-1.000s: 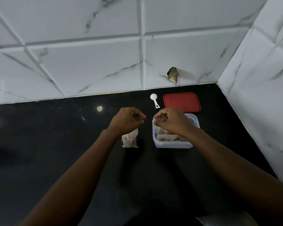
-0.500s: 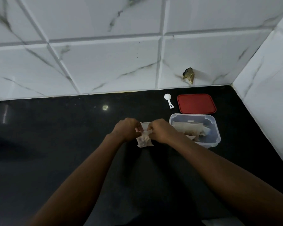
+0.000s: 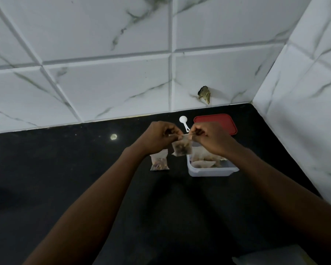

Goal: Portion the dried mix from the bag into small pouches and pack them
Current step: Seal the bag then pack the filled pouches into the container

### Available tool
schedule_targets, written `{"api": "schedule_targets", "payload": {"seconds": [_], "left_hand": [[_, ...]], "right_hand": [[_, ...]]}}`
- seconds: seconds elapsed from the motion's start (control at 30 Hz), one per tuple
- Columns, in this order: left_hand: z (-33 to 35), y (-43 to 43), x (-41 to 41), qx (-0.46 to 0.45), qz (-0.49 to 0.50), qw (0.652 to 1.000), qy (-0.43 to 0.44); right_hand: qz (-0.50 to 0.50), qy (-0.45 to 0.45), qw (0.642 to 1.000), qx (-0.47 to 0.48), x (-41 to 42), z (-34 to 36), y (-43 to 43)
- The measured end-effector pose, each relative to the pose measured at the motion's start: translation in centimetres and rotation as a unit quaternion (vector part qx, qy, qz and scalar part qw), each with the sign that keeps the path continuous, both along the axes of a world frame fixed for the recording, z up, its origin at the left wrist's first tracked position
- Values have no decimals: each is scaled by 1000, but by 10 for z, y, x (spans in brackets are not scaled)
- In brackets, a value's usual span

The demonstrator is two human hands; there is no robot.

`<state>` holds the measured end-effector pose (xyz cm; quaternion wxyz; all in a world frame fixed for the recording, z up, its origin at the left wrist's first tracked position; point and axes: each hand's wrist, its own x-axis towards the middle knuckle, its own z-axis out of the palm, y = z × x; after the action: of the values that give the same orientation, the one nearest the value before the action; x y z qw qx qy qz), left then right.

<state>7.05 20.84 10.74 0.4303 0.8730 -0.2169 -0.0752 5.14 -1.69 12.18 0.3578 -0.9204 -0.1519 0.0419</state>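
Left hand [image 3: 159, 135], right hand [image 3: 211, 137] pinch pouch [image 3: 182, 147] top above counter [image 3: 65, 178].

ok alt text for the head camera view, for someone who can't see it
A left hand and a right hand pinch the top of a small filled pouch above a black counter. A second pouch sits beside a clear tub holding more pouches, with a red lid and white scoop behind.

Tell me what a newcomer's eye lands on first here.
The left hand and right hand pinch the top edge of a filled pouch above the black counter. A second pouch sits on the counter just left of a clear tub holding more pouches. Behind them lie a red lid and a white scoop, near the tiled wall.
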Motion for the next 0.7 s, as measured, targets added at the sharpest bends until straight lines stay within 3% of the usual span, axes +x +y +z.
{"api": "schedule_targets", "payload": {"seconds": [0.43,0.57,0.7], "left_hand": [[-13,-123,8,-14,-88,996,-22],[-27,-144,10,28,-92,995,-8],[-43,-148,12,98,-102,990,19]], "right_hand": [[-44,11,997,-57,-18,2,-121],[-31,33,996,-81,-16,-13,-139],[-11,72,981,-180,-11,-30,-136]]}}
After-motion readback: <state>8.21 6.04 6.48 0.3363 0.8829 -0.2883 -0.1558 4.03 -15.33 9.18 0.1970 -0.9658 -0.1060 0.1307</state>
